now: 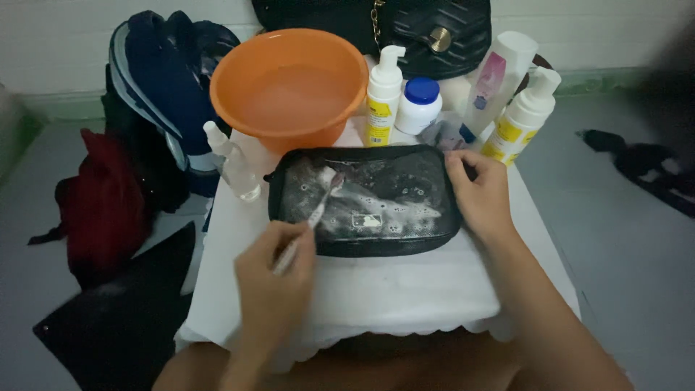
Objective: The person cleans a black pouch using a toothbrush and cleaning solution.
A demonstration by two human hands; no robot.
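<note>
A black pouch bag [391, 181] lies flat on a white cloth [376, 289], its face smeared with white foam. My left hand [271, 282] grips a white toothbrush [318, 206], whose bristle end rests on the upper left of the pouch. At the pouch's right edge sits my right hand [481, 195], fingers curled over its top right corner, pressing it down.
An orange basin [289, 87] stands behind the pouch. Beside it are two white pump bottles [381, 94] [521, 116], a blue-capped jar [418, 105], a white tube [499, 76] and a small clear spray bottle [233, 161]. A black handbag [405, 29] sits at the back, dark bags at left.
</note>
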